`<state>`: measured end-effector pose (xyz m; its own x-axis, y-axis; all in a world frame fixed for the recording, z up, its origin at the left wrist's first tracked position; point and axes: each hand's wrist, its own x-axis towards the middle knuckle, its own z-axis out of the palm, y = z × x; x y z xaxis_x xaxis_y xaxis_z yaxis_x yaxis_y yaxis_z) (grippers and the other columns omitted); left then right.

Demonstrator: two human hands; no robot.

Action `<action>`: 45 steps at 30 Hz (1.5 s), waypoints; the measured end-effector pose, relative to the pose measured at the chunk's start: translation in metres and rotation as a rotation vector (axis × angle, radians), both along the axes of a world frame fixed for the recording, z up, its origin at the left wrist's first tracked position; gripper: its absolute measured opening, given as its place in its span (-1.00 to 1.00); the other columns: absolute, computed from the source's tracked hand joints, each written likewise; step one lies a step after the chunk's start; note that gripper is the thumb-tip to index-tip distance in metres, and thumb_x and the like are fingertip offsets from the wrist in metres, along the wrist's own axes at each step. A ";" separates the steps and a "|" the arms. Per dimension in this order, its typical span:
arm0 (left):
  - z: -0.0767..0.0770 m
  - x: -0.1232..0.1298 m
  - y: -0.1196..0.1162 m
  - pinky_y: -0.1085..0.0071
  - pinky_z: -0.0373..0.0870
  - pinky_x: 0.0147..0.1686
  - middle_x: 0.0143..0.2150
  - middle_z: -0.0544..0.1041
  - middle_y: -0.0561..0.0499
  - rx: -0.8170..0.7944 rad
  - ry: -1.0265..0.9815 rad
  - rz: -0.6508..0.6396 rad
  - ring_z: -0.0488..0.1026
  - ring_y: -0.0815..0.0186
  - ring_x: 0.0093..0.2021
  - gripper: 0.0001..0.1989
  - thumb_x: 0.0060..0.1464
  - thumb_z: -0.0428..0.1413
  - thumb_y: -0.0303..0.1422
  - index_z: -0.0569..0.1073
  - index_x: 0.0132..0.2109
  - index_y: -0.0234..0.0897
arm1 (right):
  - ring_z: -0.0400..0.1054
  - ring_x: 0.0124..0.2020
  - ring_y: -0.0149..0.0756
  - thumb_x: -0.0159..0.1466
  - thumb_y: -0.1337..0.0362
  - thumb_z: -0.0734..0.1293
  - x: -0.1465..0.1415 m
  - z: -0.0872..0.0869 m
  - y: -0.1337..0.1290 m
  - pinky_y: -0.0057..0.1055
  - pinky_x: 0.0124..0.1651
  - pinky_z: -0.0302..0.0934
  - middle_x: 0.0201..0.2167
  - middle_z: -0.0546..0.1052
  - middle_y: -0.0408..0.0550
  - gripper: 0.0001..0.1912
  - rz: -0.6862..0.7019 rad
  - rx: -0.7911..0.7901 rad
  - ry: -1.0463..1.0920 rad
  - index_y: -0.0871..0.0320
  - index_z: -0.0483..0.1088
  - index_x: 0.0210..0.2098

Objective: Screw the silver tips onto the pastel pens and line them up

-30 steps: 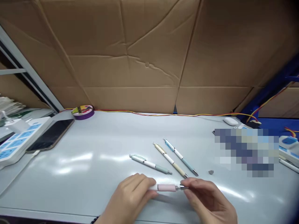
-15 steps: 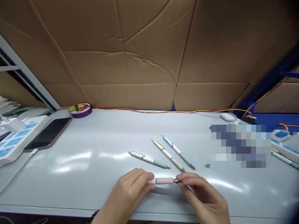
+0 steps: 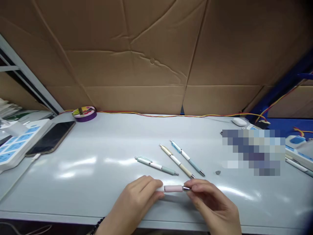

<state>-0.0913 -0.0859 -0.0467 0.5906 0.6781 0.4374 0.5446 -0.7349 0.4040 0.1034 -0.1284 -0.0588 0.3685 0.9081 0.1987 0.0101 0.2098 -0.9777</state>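
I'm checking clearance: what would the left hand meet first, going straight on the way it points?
Likely the right hand, whose fingertips pinch the metal tip of the pink-gripped pen; depth is hard to judge.

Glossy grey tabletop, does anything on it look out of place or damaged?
A tiny, silvery, roughly cone-shaped piece lies loose on the glossy grey tabletop, right of the slim blue-and-white pen. It looks odd lying apart from every pen, perhaps a stray part, but I can't tell from what.
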 end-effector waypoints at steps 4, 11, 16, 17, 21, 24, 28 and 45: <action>0.002 0.000 0.000 0.48 0.34 -0.49 -0.40 0.45 0.05 0.013 0.016 -0.004 0.40 0.33 -0.44 -0.73 0.35 -0.20 -0.28 0.34 -0.18 -0.25 | 0.47 -0.30 -0.25 0.07 0.26 0.45 0.001 0.002 0.001 -0.48 -0.24 0.43 -0.40 0.57 -0.08 -0.96 0.015 -0.058 -0.016 0.07 0.51 -0.48; 0.002 0.000 0.001 0.49 0.36 -0.48 -0.41 0.45 0.04 0.020 0.022 -0.026 0.40 0.35 -0.44 -0.74 0.35 -0.20 -0.32 0.35 -0.18 -0.27 | 0.47 -0.39 -0.26 0.08 0.15 0.42 0.003 0.006 0.002 -0.52 -0.35 0.38 -0.45 0.58 -0.12 -0.88 0.044 -0.159 -0.123 0.05 0.54 -0.44; 0.002 0.000 0.001 0.50 0.34 -0.49 -0.44 0.44 0.05 0.032 0.038 -0.036 0.40 0.36 -0.46 -0.72 0.36 -0.21 -0.33 0.36 -0.19 -0.27 | 0.43 -0.46 -0.33 0.12 0.11 0.39 0.004 0.006 0.002 -0.57 -0.41 0.31 -0.52 0.53 -0.17 -0.83 0.063 -0.177 -0.171 0.07 0.51 -0.47; 0.002 0.000 0.001 0.51 0.33 -0.49 -0.44 0.44 0.05 0.034 0.040 -0.039 0.40 0.36 -0.47 -0.71 0.36 -0.22 -0.33 0.37 -0.19 -0.27 | 0.41 -0.49 -0.35 0.13 0.11 0.39 0.004 0.006 0.002 -0.59 -0.43 0.29 -0.54 0.51 -0.18 -0.83 0.068 -0.169 -0.183 0.07 0.50 -0.48; 0.001 0.001 0.001 0.50 0.33 -0.50 -0.45 0.45 0.05 0.026 0.055 -0.047 0.40 0.36 -0.49 -0.69 0.36 -0.24 -0.35 0.36 -0.20 -0.28 | 0.40 -0.50 -0.38 0.14 0.13 0.38 0.003 0.007 0.002 -0.61 -0.44 0.28 -0.54 0.49 -0.19 -0.83 0.074 -0.144 -0.186 0.07 0.48 -0.49; 0.000 0.000 0.000 0.50 0.32 -0.50 -0.44 0.46 0.06 -0.026 0.082 -0.041 0.41 0.36 -0.48 -0.67 0.37 -0.27 -0.34 0.35 -0.19 -0.26 | 0.45 -0.39 -0.32 0.15 0.14 0.38 0.002 0.008 0.001 -0.59 -0.33 0.33 -0.47 0.55 -0.15 -0.86 0.090 -0.113 -0.137 0.05 0.51 -0.45; 0.000 -0.001 -0.001 0.49 0.34 -0.48 -0.40 0.48 0.07 -0.042 0.088 -0.033 0.44 0.35 -0.47 -0.68 0.37 -0.28 -0.32 0.33 -0.18 -0.26 | 0.49 -0.27 -0.24 0.15 0.15 0.38 0.002 0.008 0.001 -0.52 -0.20 0.36 -0.38 0.60 -0.10 -0.86 0.102 -0.097 -0.118 0.05 0.53 -0.44; -0.003 -0.001 0.000 0.48 0.30 -0.49 -0.41 0.48 0.05 -0.060 0.150 -0.020 0.43 0.34 -0.47 -0.66 0.37 -0.31 -0.32 0.34 -0.19 -0.25 | 0.46 -0.30 -0.22 0.14 0.24 0.39 0.003 0.005 0.002 -0.45 -0.24 0.37 -0.42 0.57 -0.10 -0.92 0.086 -0.008 -0.181 0.04 0.52 -0.46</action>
